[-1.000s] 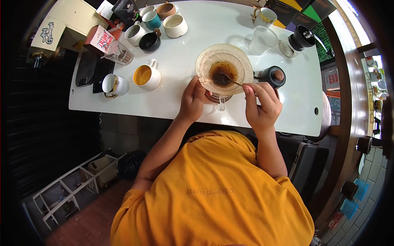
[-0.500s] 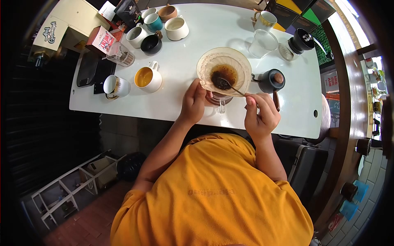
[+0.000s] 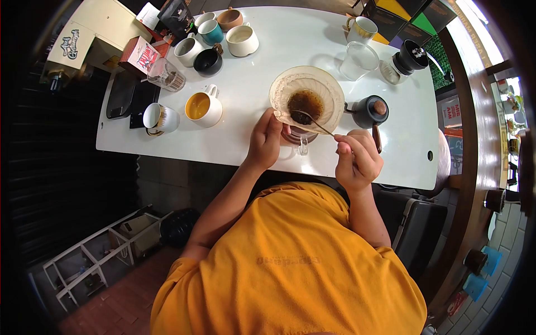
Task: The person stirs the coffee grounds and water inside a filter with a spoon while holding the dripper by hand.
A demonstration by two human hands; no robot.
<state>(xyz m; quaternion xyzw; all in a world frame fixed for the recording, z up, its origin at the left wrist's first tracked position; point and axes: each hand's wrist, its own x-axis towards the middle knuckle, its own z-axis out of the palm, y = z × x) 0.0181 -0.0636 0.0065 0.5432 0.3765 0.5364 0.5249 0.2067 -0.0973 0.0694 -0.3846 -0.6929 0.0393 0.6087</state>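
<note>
Curled shut on my feed, the right hand has its fingers pinched around the tail of a thin spoon. The handle runs up toward 11 o'clock, so the bowl dips into the wet coffee grounds at the bottom of the dripper. That long, slanted hold looks chosen to reach the dark bed while the knuckles stay outside the cone. The left hand is closed on the dripper's near rim at about 7 o'clock, thumb and fingertips clamping the edge. I judge this braces the cone, which sits perched on a glass server near the front edge of the white table. A black kettle stands just beside the dripper at 3 o'clock with its spout turned toward it. A mug of yellow liquid sits at 9 o'clock, and a clear tumbler at 1 o'clock.
</note>
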